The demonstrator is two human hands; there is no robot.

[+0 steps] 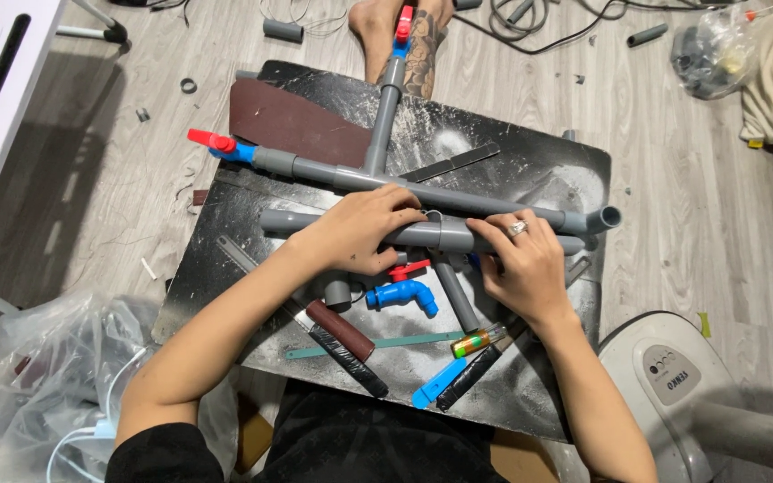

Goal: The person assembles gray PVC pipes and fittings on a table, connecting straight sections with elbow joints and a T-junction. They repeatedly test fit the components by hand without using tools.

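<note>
Both hands are gripping one grey pipe (pixel 422 234): left hand (pixel 364 231) wrapping its left stretch, right hand (pixel 521 259) pinching by the tee fitting (pixel 440 234); its long axis is running left to right across the black board (pixel 530 170); a blue elbow (pixel 402 295) is lying just below; the board is resting on grey wooden floor (pixel 691 197).

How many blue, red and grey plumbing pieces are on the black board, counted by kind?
Red-handled valves on the pipework: 2
Loose blue elbow tap: 1
Grey pipe assemblies: 2, the upper one and the one under the left hand and right hand
Total: 5
</note>
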